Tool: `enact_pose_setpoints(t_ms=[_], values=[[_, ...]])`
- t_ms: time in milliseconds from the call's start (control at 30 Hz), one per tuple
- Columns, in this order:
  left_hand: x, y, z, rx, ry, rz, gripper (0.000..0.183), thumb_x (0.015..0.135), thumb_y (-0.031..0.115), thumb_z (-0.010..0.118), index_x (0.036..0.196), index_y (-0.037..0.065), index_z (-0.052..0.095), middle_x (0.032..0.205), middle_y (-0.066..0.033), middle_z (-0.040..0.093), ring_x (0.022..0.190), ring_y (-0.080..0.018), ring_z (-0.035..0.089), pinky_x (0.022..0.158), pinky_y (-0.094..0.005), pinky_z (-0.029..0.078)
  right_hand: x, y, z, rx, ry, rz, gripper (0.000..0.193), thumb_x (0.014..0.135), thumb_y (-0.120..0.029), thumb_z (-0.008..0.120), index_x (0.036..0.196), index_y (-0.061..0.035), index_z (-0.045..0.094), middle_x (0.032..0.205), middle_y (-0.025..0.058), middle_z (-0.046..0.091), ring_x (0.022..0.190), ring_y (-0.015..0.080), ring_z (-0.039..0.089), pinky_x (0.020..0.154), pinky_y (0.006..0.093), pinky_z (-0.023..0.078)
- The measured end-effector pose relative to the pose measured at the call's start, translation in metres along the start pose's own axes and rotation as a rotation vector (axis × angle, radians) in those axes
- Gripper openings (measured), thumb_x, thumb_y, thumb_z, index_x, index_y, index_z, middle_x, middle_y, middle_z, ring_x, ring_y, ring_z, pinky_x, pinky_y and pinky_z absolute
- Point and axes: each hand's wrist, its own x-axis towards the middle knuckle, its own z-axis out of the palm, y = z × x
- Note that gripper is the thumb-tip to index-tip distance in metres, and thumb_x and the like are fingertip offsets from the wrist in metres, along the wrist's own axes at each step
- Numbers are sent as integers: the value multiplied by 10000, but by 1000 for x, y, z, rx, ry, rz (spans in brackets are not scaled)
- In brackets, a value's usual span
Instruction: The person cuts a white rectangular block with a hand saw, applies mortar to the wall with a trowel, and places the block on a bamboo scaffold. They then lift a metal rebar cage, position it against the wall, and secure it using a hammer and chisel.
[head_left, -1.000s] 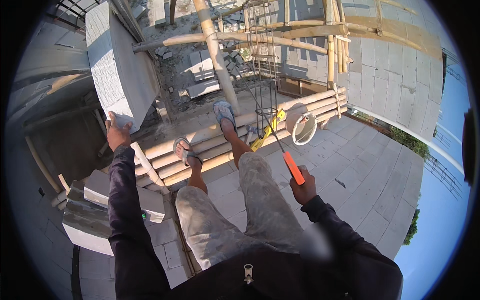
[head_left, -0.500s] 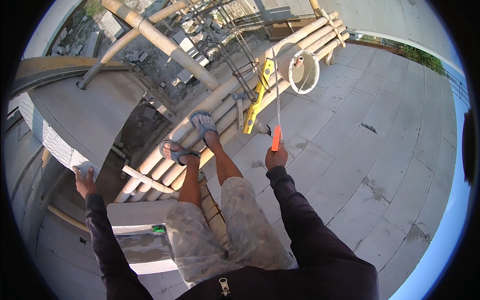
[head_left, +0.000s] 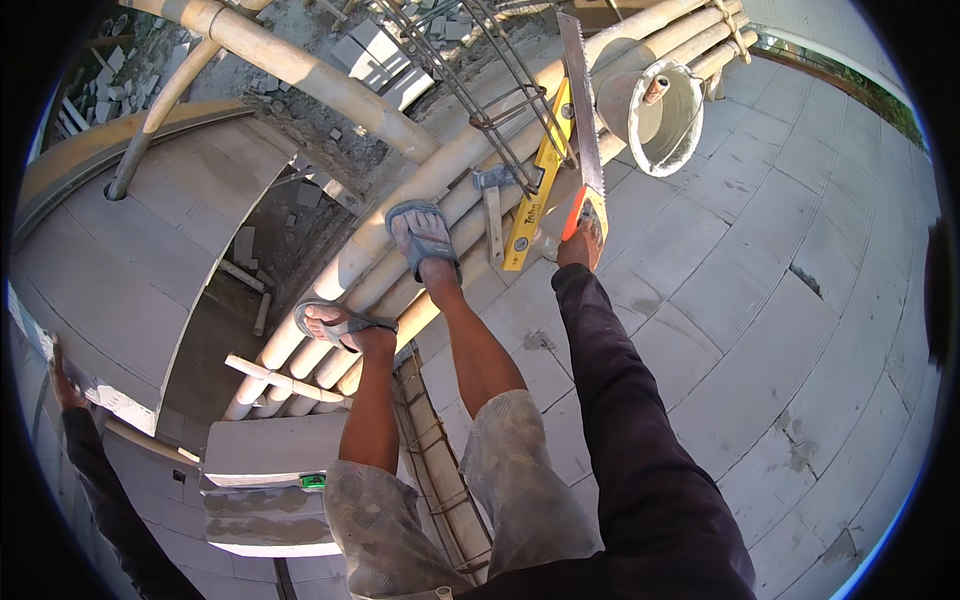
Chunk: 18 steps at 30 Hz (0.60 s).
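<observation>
My right hand (head_left: 583,246) is closed round the orange handle of a handsaw (head_left: 582,110), its long toothed blade pointing away from me above the bamboo poles. At the far left, my left hand (head_left: 68,388) has its fingers stretched out against the rough white edge of a pale block wall (head_left: 130,240); part of the hand is in shadow. Beside the saw, a yellow spirit level (head_left: 541,185) lies on the poles. A hammer (head_left: 494,215) rests left of it, near my sandalled foot. A mortar-smeared bucket (head_left: 622,105) with a handle sticking out stands right of the blade.
My feet stand on a platform of lashed bamboo poles (head_left: 365,240). A thick bamboo rail (head_left: 300,75) and a steel rebar cage (head_left: 500,120) rise ahead. Rubble lies below. Grey block walling (head_left: 700,320) spreads to the right. Stacked blocks (head_left: 270,445) with a small green item (head_left: 313,481) sit lower left.
My left hand has moved left and down along the white edge. The saw has turned from edge-on to showing its blade's broad side, and my right hand has shifted forward and slightly right.
</observation>
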Motion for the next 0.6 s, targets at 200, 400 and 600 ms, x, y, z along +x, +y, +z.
enact_pose_setpoints(t_ms=[200,400,600], values=[[27,15,15,-63,-72,-79,1169,729,543,805,1537,-13,169,1496,-298,310,1348,-389,374,1085,-473,358,68,29,8,2,-201,-73,384,839,-85,647,1218,-54,592,1214,178,632,1130,365,616,931,464,508],[17,13,-5,-94,-116,-149,1123,741,525,800,1534,2,200,1473,-284,347,1304,-384,417,1057,-481,386,81,-5,-114,300,-2,-394,205,845,-43,590,1033,-29,669,1099,178,660,1009,391,645,886,459,507],[-14,26,-42,-125,-165,-182,1078,753,507,794,1530,17,231,1450,-270,384,1261,-380,459,1029,-488,415,182,-7,-230,367,271,-622,400,792,-13,545,1182,32,617,1153,270,625,1042,440,610,915,465,494]])
